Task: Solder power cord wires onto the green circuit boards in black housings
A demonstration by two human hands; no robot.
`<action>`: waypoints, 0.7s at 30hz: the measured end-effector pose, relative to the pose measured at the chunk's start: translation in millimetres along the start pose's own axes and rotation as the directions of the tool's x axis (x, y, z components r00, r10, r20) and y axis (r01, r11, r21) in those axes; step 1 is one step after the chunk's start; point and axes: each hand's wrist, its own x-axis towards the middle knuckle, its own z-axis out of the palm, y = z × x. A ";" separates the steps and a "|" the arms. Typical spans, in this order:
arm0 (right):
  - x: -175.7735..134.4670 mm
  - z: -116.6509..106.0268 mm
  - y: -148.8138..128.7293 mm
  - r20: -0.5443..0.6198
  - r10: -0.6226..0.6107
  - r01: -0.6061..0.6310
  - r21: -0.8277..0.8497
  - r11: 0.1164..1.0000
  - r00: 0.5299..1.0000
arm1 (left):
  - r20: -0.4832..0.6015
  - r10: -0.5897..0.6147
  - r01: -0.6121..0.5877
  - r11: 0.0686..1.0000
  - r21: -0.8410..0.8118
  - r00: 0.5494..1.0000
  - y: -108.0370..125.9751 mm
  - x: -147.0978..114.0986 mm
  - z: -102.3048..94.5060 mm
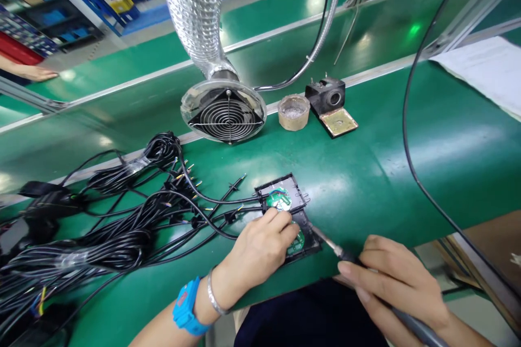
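My right hand (396, 276) grips a soldering iron (331, 245) by its dark handle. The iron's metal tip points at the right side of the nearer black plastic case (313, 238). Over that case, my left hand (260, 246) is closed with fingertips together; what they pinch is hidden. A green circuit board (298, 241) shows partly beside those fingers. Just beyond lies a second black case (291, 183) with another green board (279, 199) and a cable running into it. One more black cable (222, 232) passes under my left hand.
Bundled black cables (114, 249) with bare wire ends cover the bench's left side. A round fume extractor (228, 114) hangs from a foil duct (195, 11). Behind are a round pot (293, 114) and an iron stand (328, 95) with a yellow sponge (338, 121). A hanging cord (407, 119) crosses the right.
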 end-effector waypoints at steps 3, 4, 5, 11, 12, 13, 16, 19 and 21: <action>25.4 -9.4 26.7 -0.060 -0.074 0.070 -0.057 0.996 0.995 | -0.005 0.002 -0.002 1.000 0.017 1.000 0.6 -0.3 0.0; 38.1 -10.8 39.5 -0.091 -0.099 0.091 -0.095 0.991 0.991 | -0.011 0.002 -0.002 1.000 0.026 1.000 0.9 -0.5 0.4; 52.2 -10.7 53.7 -0.135 -0.128 0.110 -0.133 0.985 0.983 | -0.020 0.001 -0.001 0.999 0.034 1.000 1.1 -0.5 0.8; 122.1 12.6 135.0 -0.183 -0.040 -0.005 -0.239 0.971 0.982 | -0.068 -0.007 0.011 0.998 0.059 0.998 1.0 -0.3 5.1; 125.2 13.8 142.9 -0.158 -0.014 -0.025 -0.238 0.971 0.987 | -0.072 -0.010 0.015 0.998 0.062 0.997 1.0 -0.2 5.6; 125.4 12.5 149.0 -0.156 0.014 -0.052 -0.240 0.970 0.988 | -0.075 -0.013 0.018 0.998 0.063 0.997 1.2 -0.2 6.0; 117.5 -5.1 162.1 -0.303 0.082 -0.164 -0.255 0.953 0.949 | -0.075 -0.009 0.015 0.997 0.077 0.997 2.1 -0.5 6.4; 113.5 -25.0 177.3 -0.522 0.167 -0.304 -0.189 0.934 0.837 | -0.075 0.007 0.001 0.995 0.099 0.997 3.4 -0.3 5.7; 117.4 -28.0 188.6 -0.563 0.223 -0.354 -0.133 0.926 0.796 | -0.072 0.004 0.003 0.995 0.102 0.997 5.0 -0.1 4.2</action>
